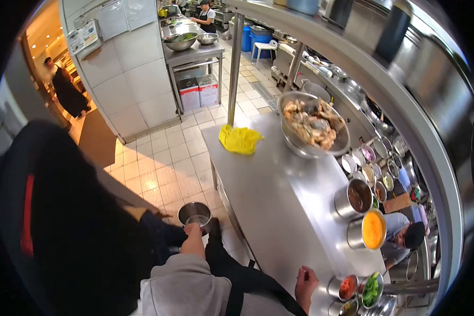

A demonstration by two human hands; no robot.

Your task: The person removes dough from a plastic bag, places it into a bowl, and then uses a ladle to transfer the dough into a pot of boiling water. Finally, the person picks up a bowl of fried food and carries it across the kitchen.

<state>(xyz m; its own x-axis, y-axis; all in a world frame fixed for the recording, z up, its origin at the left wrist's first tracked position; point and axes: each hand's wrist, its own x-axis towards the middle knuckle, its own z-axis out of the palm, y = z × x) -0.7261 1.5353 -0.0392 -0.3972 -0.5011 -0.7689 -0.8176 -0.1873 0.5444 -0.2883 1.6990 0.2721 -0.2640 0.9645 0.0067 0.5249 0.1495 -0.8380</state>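
Observation:
My left hand (193,229), reaching down from a grey sleeve, is closed at the near rim of a round steel pot (186,213). Something clear, like a plastic container, shows inside the pot; its shape is hard to make out. My right hand (305,287) hovers at the near edge of the steel table (263,210), loosely curled with a gap between thumb and fingers and nothing visible in it. To its right stand small steel containers, one with chopped red food (348,287) and one with green vegetables (371,289).
A yellow cloth (239,139) and a steel bowl of meat pieces (313,125) sit at the table's far end. Pots of orange liquid (374,230) and dark sauce (359,197) line the right side, below a shelf (353,52). A person in black (79,226) stands close on my left.

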